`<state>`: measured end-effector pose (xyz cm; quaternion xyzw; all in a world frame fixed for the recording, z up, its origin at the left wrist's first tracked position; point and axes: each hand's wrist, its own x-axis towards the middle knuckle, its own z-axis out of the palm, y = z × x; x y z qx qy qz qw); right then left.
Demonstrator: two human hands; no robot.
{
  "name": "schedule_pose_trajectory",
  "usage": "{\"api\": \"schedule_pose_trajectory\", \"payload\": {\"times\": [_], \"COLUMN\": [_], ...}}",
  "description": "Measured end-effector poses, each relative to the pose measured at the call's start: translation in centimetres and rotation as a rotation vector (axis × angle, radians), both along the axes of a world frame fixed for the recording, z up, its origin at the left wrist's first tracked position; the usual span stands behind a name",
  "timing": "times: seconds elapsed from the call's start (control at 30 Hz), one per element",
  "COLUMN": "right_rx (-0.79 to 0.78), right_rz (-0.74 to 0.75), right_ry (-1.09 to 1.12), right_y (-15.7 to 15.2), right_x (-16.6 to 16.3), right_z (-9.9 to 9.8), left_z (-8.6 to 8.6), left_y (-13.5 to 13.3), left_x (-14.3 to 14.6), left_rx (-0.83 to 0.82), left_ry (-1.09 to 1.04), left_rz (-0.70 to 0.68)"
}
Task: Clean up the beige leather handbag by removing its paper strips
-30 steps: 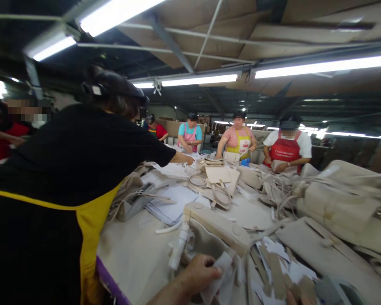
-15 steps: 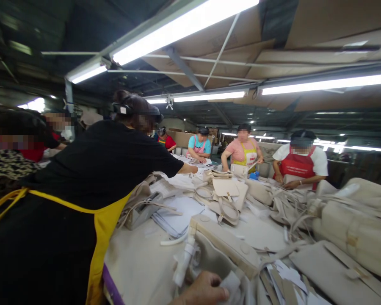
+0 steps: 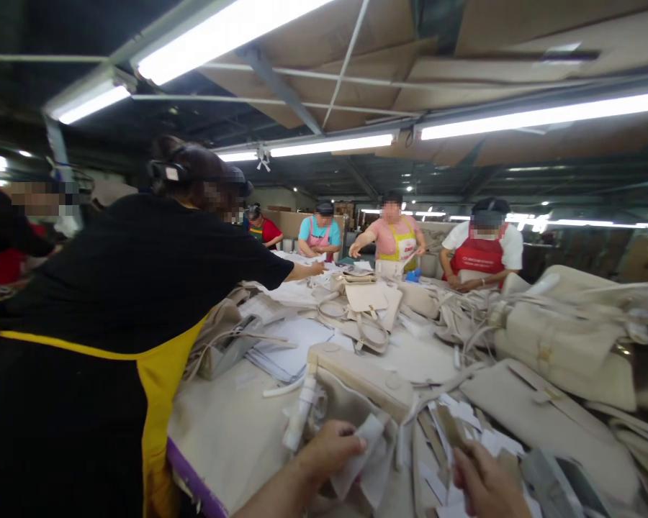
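My left hand is at the bottom middle, fingers pinched on a white paper piece that sits at the open mouth of a beige handbag. My right hand shows at the bottom right, fingers curled on a brownish cardboard strip above a litter of white and tan paper scraps. A white wrapped strap end hangs off the bag's left corner.
A co-worker in black with a yellow apron leans over the long table at my left, arm reaching across. Three more people work at the far end. Beige bags, straps and paper stacks cover the table.
My right hand has come up into view holding a strip. My left hand keeps its pinch on the paper piece. The view has tilted a little; a far worker stretches an arm out.
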<state>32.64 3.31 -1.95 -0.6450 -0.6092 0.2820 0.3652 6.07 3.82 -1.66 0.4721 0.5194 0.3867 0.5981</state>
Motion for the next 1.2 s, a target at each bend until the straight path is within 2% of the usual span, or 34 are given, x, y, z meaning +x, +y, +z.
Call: {"api": "schedule_pose_trajectory", "payload": {"times": [0.07,0.17,0.5,0.67,0.9,1.07,1.2], "right_rx": [-0.112,-0.192,-0.314,-0.265,-0.222,-0.178,-0.157], "right_rz": [0.153,0.262,0.286,0.279,0.265,0.265,0.267], "right_ry": [0.036,0.071,0.068,0.064,-0.027,-0.116,-0.122], "right_y": [-1.7,-3.3,-3.7,-2.2,-1.4,-1.3,-0.7], "right_x": [-2.7,-5.4,-7.2,-8.5,-8.6,-8.0,-8.7], "right_z": [-1.0,-2.2,-2.3,-3.4,-2.8,-3.7,-3.9], "left_z": [0.7,1.0,0.6,0.3,-0.4,-0.4,0.0], "left_y": [-0.1,-0.1,-0.4,-0.6,-0.9,-1.0,-1.5], "left_x": [-0.3,-0.7,-0.4,-0.2,0.5,0.6,0.7], "left_rx": [-0.004,-0.028,-0.006,0.016,0.063,0.09,0.066], "left_ry": [-0.029,-0.033,-0.072,-0.049,0.07,0.078,0.066], "left_rz": [-0.018,-0.056,-0.076,-0.068,0.017,0.035,0.05]}}
